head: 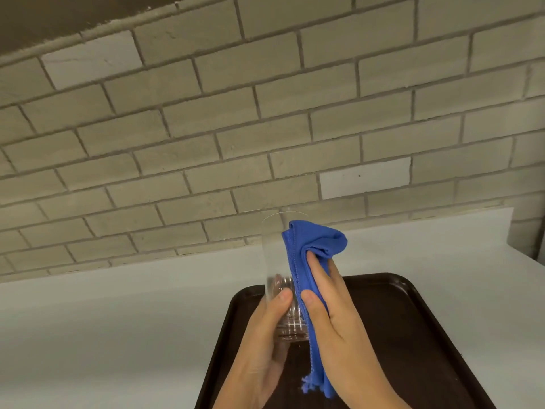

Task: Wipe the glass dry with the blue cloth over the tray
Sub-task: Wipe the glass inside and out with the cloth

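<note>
Lower centre of frame: my left hand (259,349) is clamped round the base of the glass (278,276), upright above the tray (413,335). Just right, my right hand (333,320) presses the blue cloth (306,255) against the glass's right side. Wiping seems underway; I judge the left side and inside remain. Wetness unreadable.

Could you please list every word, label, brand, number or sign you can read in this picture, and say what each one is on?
None: no readable text shows anywhere in this view.
The glass is clear and unmarked.
The blue cloth shows no tag or label.
The tray is plain dark brown.
The tile wall and the counter carry no writing.
</note>
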A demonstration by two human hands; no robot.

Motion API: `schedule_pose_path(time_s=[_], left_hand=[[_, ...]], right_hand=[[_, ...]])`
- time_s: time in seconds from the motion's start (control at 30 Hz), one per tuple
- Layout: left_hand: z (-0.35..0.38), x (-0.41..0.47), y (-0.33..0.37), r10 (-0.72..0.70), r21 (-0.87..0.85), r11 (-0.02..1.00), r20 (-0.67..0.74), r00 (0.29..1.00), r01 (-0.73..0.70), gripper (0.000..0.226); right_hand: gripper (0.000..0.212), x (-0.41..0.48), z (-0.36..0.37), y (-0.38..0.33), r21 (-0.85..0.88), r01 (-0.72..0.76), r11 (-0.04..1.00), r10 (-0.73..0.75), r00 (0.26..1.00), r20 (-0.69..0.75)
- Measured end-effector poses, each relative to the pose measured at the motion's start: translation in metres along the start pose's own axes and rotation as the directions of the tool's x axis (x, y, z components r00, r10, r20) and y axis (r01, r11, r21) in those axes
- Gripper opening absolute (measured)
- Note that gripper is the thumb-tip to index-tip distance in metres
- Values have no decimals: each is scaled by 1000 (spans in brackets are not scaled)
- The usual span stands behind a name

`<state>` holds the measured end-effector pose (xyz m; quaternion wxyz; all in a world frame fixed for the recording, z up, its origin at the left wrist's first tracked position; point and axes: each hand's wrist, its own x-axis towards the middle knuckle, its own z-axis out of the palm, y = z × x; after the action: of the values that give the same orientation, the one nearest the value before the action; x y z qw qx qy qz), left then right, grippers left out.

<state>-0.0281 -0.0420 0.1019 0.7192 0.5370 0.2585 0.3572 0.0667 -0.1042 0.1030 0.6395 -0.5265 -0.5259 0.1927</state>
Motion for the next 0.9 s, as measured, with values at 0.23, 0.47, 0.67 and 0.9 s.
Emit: schedule_pose_path(time_s=[0.23, 0.47, 0.67, 0.9], left_hand=[[1, -12, 1, 88, 235, 971, -176, 980, -45, 53], [0, -12, 6, 144, -18, 989, -104, 984, -147, 75], [-7, -8, 19, 178, -95, 979, -10, 984, -178, 102], [-13, -1, 15, 195, -152, 970, 16, 981, -191, 82]], right_hand=[[53, -8, 20, 2, -227, 140, 964, -147, 989, -15], [49, 10, 21, -24, -344, 252, 905, -221, 967, 125], [45, 63, 12, -50, 136, 50, 989, -66, 992, 110], [21, 45, 16, -29, 237, -194, 952, 175, 980, 96]])
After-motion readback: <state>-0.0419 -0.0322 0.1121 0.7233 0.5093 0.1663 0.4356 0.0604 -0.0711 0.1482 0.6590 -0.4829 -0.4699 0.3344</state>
